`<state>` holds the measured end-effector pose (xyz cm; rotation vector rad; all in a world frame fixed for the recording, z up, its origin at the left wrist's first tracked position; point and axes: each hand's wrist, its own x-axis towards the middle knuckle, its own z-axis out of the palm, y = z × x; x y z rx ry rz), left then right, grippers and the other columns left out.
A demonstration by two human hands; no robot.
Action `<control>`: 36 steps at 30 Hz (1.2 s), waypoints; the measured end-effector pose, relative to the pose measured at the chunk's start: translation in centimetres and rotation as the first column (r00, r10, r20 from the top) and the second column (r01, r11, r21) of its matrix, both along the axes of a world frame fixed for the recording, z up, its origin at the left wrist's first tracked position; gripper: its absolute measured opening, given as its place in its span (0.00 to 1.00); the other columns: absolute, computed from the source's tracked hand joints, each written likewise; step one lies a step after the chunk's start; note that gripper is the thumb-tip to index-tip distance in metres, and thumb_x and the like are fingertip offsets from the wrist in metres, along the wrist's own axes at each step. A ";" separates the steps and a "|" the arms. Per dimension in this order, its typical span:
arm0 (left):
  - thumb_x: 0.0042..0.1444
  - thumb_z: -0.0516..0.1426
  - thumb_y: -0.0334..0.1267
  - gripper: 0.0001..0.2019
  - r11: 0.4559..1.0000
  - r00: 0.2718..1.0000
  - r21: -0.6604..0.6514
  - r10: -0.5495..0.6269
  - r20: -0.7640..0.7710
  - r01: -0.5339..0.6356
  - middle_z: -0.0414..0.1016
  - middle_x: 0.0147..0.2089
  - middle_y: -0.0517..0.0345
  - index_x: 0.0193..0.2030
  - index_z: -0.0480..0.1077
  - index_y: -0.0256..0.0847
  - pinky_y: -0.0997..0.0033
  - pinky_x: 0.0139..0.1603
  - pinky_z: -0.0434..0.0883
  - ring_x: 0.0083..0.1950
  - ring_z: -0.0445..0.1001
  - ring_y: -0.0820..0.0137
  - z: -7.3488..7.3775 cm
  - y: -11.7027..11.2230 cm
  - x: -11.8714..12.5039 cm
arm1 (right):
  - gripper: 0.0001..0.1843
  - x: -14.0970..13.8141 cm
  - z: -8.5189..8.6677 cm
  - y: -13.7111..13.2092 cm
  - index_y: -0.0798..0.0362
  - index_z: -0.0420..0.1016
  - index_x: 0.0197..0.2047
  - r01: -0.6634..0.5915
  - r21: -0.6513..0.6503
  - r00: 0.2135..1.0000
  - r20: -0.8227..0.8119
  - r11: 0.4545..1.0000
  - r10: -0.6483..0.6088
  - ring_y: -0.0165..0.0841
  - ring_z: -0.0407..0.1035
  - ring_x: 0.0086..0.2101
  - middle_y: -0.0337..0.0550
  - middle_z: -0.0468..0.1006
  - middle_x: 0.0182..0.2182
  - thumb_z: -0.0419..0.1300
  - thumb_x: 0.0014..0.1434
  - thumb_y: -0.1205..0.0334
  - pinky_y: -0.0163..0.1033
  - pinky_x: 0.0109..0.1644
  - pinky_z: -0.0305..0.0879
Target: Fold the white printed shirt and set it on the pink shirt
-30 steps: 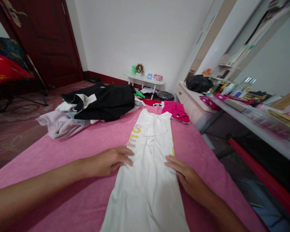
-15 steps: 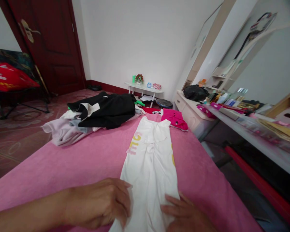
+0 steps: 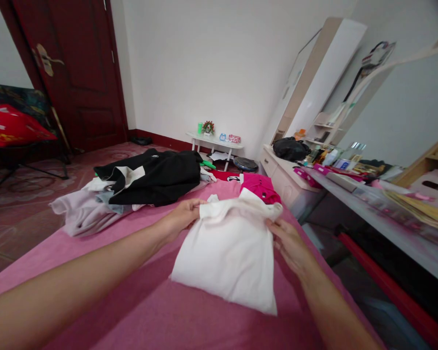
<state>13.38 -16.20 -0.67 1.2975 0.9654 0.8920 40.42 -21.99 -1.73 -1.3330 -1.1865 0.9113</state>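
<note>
A white garment (image 3: pixel 226 253), doubled over on itself, lies on the pink bed cover (image 3: pixel 131 291) with its upper edge lifted and bunched. My left hand (image 3: pixel 188 213) pinches that edge at its left corner. At the right corner, my right hand (image 3: pixel 286 238) has its fingers closed on the cloth, with the fingertips partly behind it. The lettering on the garment's sides is out of sight. Just beyond it lies a bright pink folded garment (image 3: pixel 261 186), partly covered by the white cloth.
A heap with a black garment (image 3: pixel 160 177) and a pale lilac garment (image 3: pixel 83 214) lies to the left on the bed. Along the right stand a white cabinet (image 3: pixel 277 167) and a cluttered desk (image 3: pixel 383 209). A small white table (image 3: pixel 215 140) stands by the far wall.
Both hands have moved away from me, bringing the near end of the white garment up over its far part. It was stretched out lengthwise before and is now doubled over.
</note>
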 end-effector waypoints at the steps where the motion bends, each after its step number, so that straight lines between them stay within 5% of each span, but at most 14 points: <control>1: 0.48 0.62 0.46 0.20 0.991 0.992 -0.053 0.124 -0.029 -0.126 0.73 0.30 0.59 0.45 0.67 0.37 0.76 0.26 0.65 0.27 0.71 0.72 -1.1 1.8 0.6 | 0.21 0.3 -1.4 2.0 0.51 0.74 0.38 -0.004 -0.047 0.995 -0.096 0.999 -0.001 0.40 0.75 0.35 0.46 0.80 0.34 0.64 0.43 0.48 0.45 0.39 0.71; 3: 0.49 0.61 0.46 0.23 0.963 0.968 -0.100 0.243 -0.068 -0.249 0.73 0.32 0.57 0.48 0.64 0.36 0.75 0.26 0.66 0.28 0.72 0.71 -4.0 4.3 1.1 | 0.24 1.2 -4.6 4.5 0.52 0.71 0.39 0.078 -0.138 0.977 -0.187 0.987 -0.103 0.39 0.74 0.32 0.43 0.79 0.31 0.66 0.40 0.50 0.43 0.35 0.70; 5: 0.47 0.62 0.46 0.26 0.968 0.968 -0.053 0.241 -0.062 -0.244 0.73 0.32 0.57 0.50 0.62 0.35 0.75 0.26 0.66 0.29 0.73 0.70 -7.0 5.3 0.9 | 0.28 2.3 -7.6 5.4 0.51 0.68 0.44 0.152 -0.137 0.958 -0.223 0.979 -0.180 0.37 0.74 0.31 0.41 0.78 0.33 0.68 0.39 0.52 0.40 0.34 0.70; 8: 0.44 0.63 0.46 0.31 0.981 0.982 0.058 0.188 -0.029 -0.186 0.72 0.30 0.60 0.53 0.60 0.36 0.75 0.26 0.66 0.29 0.72 0.70 -9.5 5.7 0.4 | 0.32 3.1 -9.5 5.1 0.51 0.66 0.49 0.144 -0.091 0.966 -0.204 0.985 -0.160 0.34 0.73 0.31 0.39 0.77 0.35 0.68 0.39 0.54 0.36 0.32 0.68; 14: 0.43 0.63 0.41 0.33 0.992 0.993 0.107 0.083 -0.088 -0.074 0.77 0.36 0.54 0.58 0.62 0.37 0.70 0.31 0.70 0.33 0.75 0.66 -9.4 9.0 1.8 | 0.30 2.4 -6.9 7.5 0.54 0.72 0.47 0.077 -0.160 0.992 -0.089 0.984 -0.092 0.31 0.71 0.26 0.40 0.78 0.32 0.68 0.38 0.55 0.32 0.24 0.62; 20: 0.43 0.61 0.30 0.24 0.942 0.944 0.312 0.211 -0.254 -0.126 0.73 0.54 0.49 0.51 0.71 0.35 0.62 0.57 0.65 0.54 0.71 0.59 -10.1 11.7 4.8 | 0.24 2.2 -7.9 10.9 0.59 0.77 0.42 0.208 -0.026 0.977 0.057 0.978 -0.206 0.42 0.72 0.43 0.52 0.78 0.43 0.63 0.41 0.57 0.43 0.47 0.66; 24: 0.50 0.55 0.28 0.26 0.841 0.947 0.525 0.263 -0.183 -0.132 0.67 0.60 0.53 0.59 0.66 0.40 0.64 0.65 0.56 0.61 0.64 0.64 -10.3 11.3 5.6 | 0.25 2.5 -8.6 11.7 0.59 0.74 0.49 0.327 0.266 0.927 0.093 0.907 -0.362 0.39 0.67 0.51 0.53 0.73 0.51 0.56 0.48 0.57 0.43 0.56 0.61; 27: 0.50 0.56 0.28 0.32 0.772 0.923 0.634 0.281 -0.261 -0.056 0.57 0.66 0.52 0.64 0.58 0.43 0.61 0.66 0.53 0.66 0.55 0.62 -10.3 11.8 5.7 | 0.26 3.4 -9.1 12.6 0.60 0.75 0.48 0.298 0.262 0.917 0.189 0.918 -0.352 0.41 0.67 0.51 0.54 0.72 0.52 0.57 0.46 0.58 0.45 0.57 0.60; 30: 0.46 0.59 0.29 0.34 0.784 0.871 0.621 0.322 -0.371 -0.025 0.55 0.66 0.45 0.63 0.59 0.36 0.59 0.66 0.54 0.67 0.53 0.58 -10.7 12.6 5.5 | 0.25 4.3 -9.8 13.2 0.59 0.76 0.46 0.270 0.130 0.926 0.237 0.954 -0.294 0.42 0.68 0.50 0.54 0.74 0.50 0.59 0.43 0.57 0.47 0.57 0.60; 33: 0.47 0.59 0.32 0.31 0.788 0.874 0.612 0.344 -0.343 -0.070 0.61 0.62 0.45 0.60 0.62 0.36 0.58 0.63 0.58 0.63 0.60 0.58 -11.2 12.8 5.2 | 0.25 4.4 -9.9 12.7 0.57 0.75 0.47 0.253 0.127 0.947 0.170 0.959 -0.273 0.42 0.69 0.49 0.53 0.74 0.50 0.61 0.45 0.56 0.47 0.56 0.61; 36: 0.52 0.57 0.37 0.28 0.866 0.922 0.474 0.301 -0.245 -0.157 0.65 0.58 0.44 0.60 0.60 0.36 0.61 0.52 0.68 0.51 0.71 0.62 -11.1 11.8 4.3 | 0.27 4.1 -9.3 11.6 0.57 0.74 0.48 0.232 0.122 0.966 0.089 0.965 -0.244 0.42 0.70 0.48 0.53 0.74 0.50 0.63 0.44 0.55 0.47 0.54 0.63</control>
